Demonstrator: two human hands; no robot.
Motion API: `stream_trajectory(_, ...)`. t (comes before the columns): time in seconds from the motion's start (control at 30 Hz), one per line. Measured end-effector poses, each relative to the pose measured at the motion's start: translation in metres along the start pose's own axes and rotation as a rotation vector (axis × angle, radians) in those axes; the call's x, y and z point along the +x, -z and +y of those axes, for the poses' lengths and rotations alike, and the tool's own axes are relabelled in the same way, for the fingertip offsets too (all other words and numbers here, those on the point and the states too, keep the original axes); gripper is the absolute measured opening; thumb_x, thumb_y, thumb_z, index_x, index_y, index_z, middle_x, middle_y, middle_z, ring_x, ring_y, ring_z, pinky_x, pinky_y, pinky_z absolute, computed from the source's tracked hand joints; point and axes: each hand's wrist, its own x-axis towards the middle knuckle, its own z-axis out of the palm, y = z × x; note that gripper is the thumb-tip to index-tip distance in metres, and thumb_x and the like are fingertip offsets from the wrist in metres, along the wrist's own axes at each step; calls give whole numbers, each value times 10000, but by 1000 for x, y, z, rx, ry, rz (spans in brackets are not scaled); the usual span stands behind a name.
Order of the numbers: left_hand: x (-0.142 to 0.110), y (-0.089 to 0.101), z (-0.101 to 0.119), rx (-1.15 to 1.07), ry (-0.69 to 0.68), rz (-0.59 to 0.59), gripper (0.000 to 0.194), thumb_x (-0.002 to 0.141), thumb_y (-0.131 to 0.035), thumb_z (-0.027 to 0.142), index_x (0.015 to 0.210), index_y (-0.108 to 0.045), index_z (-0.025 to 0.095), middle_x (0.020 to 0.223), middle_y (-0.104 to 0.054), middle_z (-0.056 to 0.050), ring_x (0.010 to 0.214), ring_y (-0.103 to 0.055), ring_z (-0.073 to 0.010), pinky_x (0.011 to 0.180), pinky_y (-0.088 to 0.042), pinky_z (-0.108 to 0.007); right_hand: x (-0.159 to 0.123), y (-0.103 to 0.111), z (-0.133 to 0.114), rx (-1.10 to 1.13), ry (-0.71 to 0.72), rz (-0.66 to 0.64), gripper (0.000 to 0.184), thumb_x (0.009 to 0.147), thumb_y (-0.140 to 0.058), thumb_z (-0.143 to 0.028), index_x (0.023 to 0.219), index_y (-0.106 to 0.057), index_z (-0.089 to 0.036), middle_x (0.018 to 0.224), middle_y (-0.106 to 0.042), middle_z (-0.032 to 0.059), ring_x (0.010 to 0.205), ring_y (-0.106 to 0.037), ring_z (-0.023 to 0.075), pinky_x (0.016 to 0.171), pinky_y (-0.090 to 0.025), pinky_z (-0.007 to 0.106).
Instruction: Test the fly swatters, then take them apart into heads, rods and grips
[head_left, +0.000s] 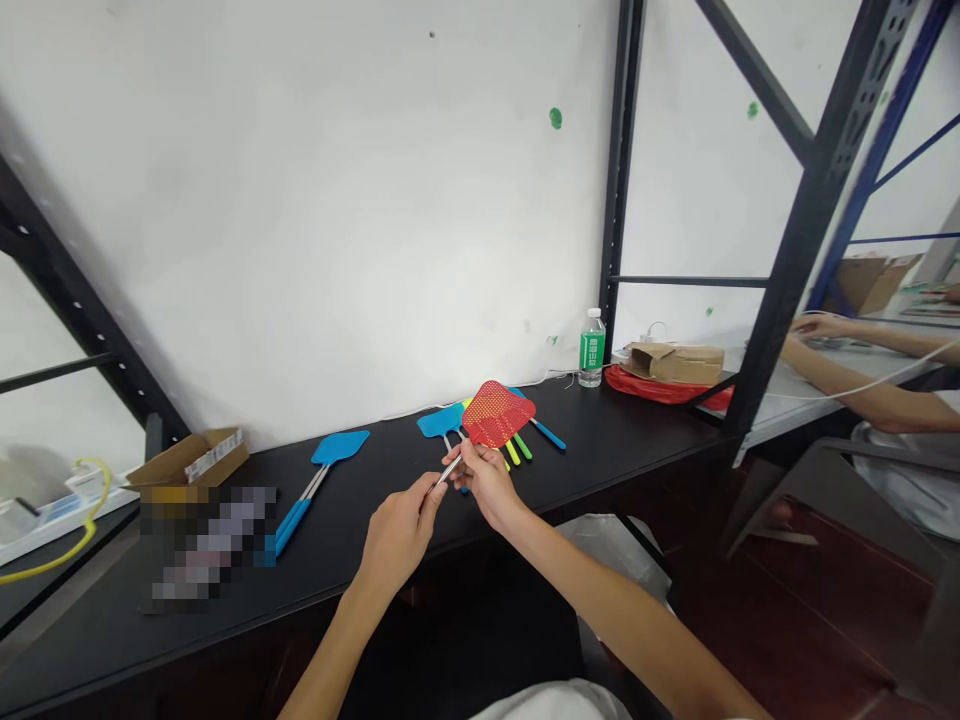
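Both my hands hold a red fly swatter (493,412) above the front of the black table. My left hand (401,520) is closed on its thin metal rod. My right hand (486,482) grips it higher up, just below the perforated red head. Behind the red head lie several more swatters, partly hidden: a blue swatter head (441,421), a yellow-green handle (512,453), a green handle (523,446) and a blue handle (550,436). Left of my hands, blue swatters (340,446) rest together, their blue handles toward the table's front edge.
An open cardboard box (196,458) and a pixelated item (214,545) are at the left. At the back right stand a water bottle (592,350), red plastic (660,388) and a brown carton (686,363). Dark shelf posts (780,240) frame the table (360,545). Another person's arms (847,365) show at far right.
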Motion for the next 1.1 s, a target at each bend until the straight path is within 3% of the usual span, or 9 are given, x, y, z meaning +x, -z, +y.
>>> stream_trajectory(0.17,2,1,-5,-213,-14,-59,443,983,-312,549,869,-591,224,613,-478,33,573,-464,-139,555,-287,-229,2,2,-2,-15,-7,49,433,745,-726,-585,757,-711,-152,781,-694,75,604,-557,108,500,-397,213)
stream_trajectory(0.33,5,2,-10,-460,17,-199,503,957,-308,607,866,-574,191,570,-334,60,504,-315,-111,505,-248,-220,9,9,-14,16,15,87,426,711,-753,-583,721,-686,-163,766,-679,66,615,-548,116,493,-376,216)
stream_trajectory(0.73,1,36,-14,-72,-41,-153,404,945,-337,529,779,-562,238,632,-492,13,600,-469,-165,585,-327,-243,18,21,-37,21,40,185,417,676,-783,-564,741,-693,-162,807,-679,68,641,-542,115,513,-378,220)
stream_trajectory(0.9,0,45,-17,-76,-77,-197,418,950,-331,544,747,-521,232,628,-473,12,590,-455,-163,573,-321,-246,21,31,-45,55,59,248,392,646,-817,-523,733,-678,-167,783,-664,52,624,-528,106,512,-371,214)
stream_trajectory(1.1,-2,49,-25,-133,-45,-245,428,952,-338,558,764,-530,224,611,-461,19,569,-441,-152,542,-316,-250,18,25,-42,23,66,210,435,683,-765,-590,766,-684,-171,827,-675,60,595,-520,99,499,-373,219)
